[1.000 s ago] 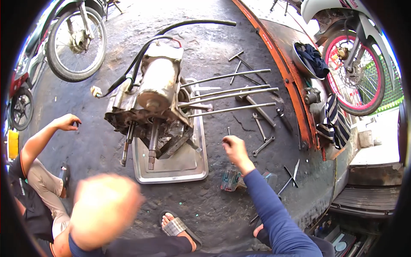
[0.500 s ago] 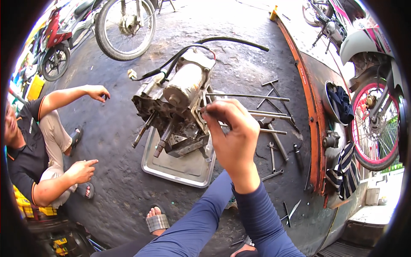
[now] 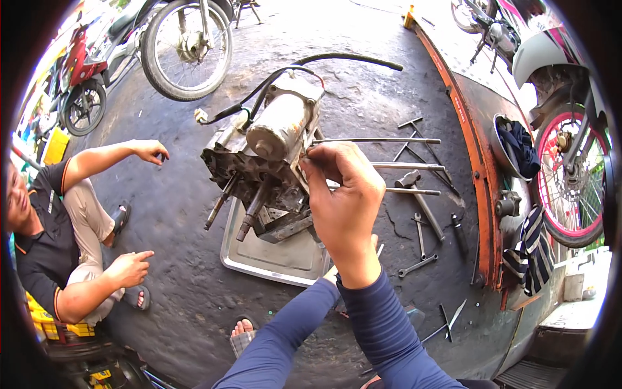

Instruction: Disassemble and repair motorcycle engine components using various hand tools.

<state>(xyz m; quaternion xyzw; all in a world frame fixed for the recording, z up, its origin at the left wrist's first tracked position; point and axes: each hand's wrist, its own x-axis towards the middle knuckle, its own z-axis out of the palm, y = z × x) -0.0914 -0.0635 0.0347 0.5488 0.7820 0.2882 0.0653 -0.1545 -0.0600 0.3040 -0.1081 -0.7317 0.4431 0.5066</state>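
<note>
A motorcycle engine [image 3: 240, 161] with a pale cylindrical housing [image 3: 277, 129] stands over a metal tray [image 3: 272, 264]. Long studs [image 3: 408, 166] stick out of its right side, and two shafts point toward me. My right hand [image 3: 346, 188] is at the engine's right side, thumb and fingertips pinched together against it; whatever they hold is too small to make out. Behind my right wrist lies my left hand [image 3: 332, 275], mostly hidden, low by the tray's right edge. A thin pale rod [image 3: 380, 249] shows beside it, but its fingers cannot be seen.
Right of the engine lie a hammer [image 3: 422, 206], wrenches [image 3: 418, 264], T-handle tools [image 3: 427, 155] and a dark cylindrical tool [image 3: 459, 233]. An orange rail [image 3: 476, 175] runs along the right. At left a person [image 3: 58, 240] sits with both hands extended. Motorcycles [image 3: 188, 52] stand around.
The view has shifted slightly. My right hand stays pinched at the engine's side, its fingertips slightly higher against it. My left hand's edge and a thin rod now show behind my right wrist.
</note>
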